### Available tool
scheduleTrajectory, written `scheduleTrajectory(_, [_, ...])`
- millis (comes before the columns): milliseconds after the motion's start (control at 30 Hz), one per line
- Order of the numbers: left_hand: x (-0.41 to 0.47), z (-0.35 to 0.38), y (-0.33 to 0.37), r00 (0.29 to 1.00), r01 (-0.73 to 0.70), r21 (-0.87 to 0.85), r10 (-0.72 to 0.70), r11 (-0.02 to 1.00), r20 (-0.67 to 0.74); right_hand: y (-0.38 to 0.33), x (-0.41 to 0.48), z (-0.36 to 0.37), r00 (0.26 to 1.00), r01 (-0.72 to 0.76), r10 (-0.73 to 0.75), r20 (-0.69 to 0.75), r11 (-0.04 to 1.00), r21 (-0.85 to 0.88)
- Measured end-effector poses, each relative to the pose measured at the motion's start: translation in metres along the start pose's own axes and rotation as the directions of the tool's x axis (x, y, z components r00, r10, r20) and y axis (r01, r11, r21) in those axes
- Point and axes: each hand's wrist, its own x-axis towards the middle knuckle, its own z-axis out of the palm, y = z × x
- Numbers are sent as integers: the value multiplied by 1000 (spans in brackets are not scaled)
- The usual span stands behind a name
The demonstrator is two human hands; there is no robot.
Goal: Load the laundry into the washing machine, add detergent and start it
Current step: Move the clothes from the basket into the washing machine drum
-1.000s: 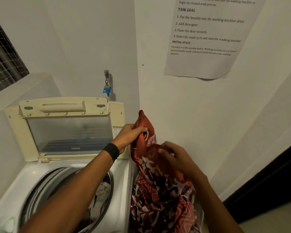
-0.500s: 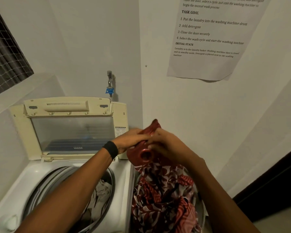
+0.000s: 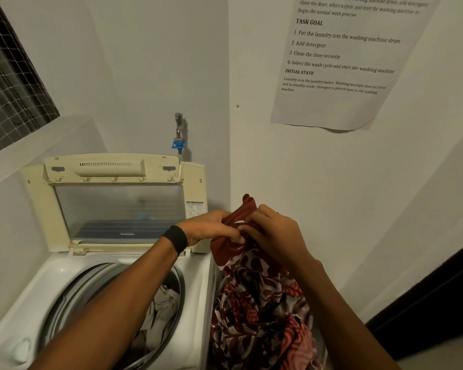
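A white top-loading washing machine [image 3: 198, 297] stands at lower left with its cream lid [image 3: 118, 206] raised against the wall. Pale grey clothes [image 3: 161, 311] lie in its drum. To the right of the machine hangs a red garment with a white and dark pattern [image 3: 259, 297]. My left hand [image 3: 211, 228] and my right hand [image 3: 273, 233] meet at its top edge, and both pinch the plain red fabric there. A black band sits on my left wrist. The garment's lower part trails down out of view.
A tap with a blue fitting [image 3: 178, 134] sticks out of the wall above the machine. A printed instruction sheet [image 3: 340, 62] is stuck to the right wall. A netted window [image 3: 8, 84] is at upper left, a dark opening [image 3: 439, 303] at lower right.
My right hand rose from lower on the garment to join my left hand at its top. The bunched red top edge dropped lower and now sits gathered between both hands.
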Motion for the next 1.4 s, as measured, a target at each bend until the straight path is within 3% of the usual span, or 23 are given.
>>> scheduleTrajectory(100, [3,2,1,1000,29,73,-30,997,5,2,-1,-4,1000,-6,6,0,1000,-17])
scheduleTrajectory(200, [7,6,-1,999,33,19,-33,999,-38,3,0,-7,999,-38,39,27,999,-36])
scheduleTrajectory(367, [9,12,-6,996,42,-62,-47,997,-80,9,1,-6,961,-231,224,159,973,27])
scheduleTrajectory(433, [7,7,-9,990,49,-102,-61,994,-125,25,-5,-10,914,-305,275,298,950,59])
scheduleTrajectory(500, [3,-4,-13,975,54,-147,-84,988,-205,47,-17,-15,814,-361,289,504,931,50])
scheduleTrajectory(567, [1,-10,-15,960,69,-152,-107,986,-257,67,-26,-22,741,-417,279,611,904,93])
scheduleTrajectory(700, [9,1,-15,896,69,-233,-163,970,-413,56,-11,-51,786,-464,323,528,871,158])
scheduleTrajectory(767, [17,13,-13,842,20,-326,-192,945,-504,31,0,-59,852,-505,428,301,824,259])
scheduleTrajectory(833, [24,27,-10,775,-37,-355,-197,934,-600,6,5,-48,828,-548,551,99,760,348])
scheduleTrajectory(900, [29,41,-7,738,-74,-364,-195,929,-646,-18,3,-27,827,-550,550,114,752,363])
scheduleTrajectory(1033, [26,50,-3,776,-52,-407,-219,912,-591,-30,-7,9,885,-457,427,186,873,170])
scheduleTrajectory(1133, [16,41,-2,862,23,-497,-269,868,-430,-28,-7,18,882,-422,394,259,904,62])
scheduleTrajectory(1233, [12,30,-11,922,92,-341,-210,935,-326,-25,-6,18,893,-375,364,265,927,-10])
scheduleTrajectory(1300, [12,26,-12,933,112,-314,-208,943,-292,-25,-4,15,915,-332,332,229,942,-41])
scheduleTrajectory(1400, [17,27,-12,908,94,-341,-221,935,-355,-30,-6,17,939,-290,296,173,955,-63])
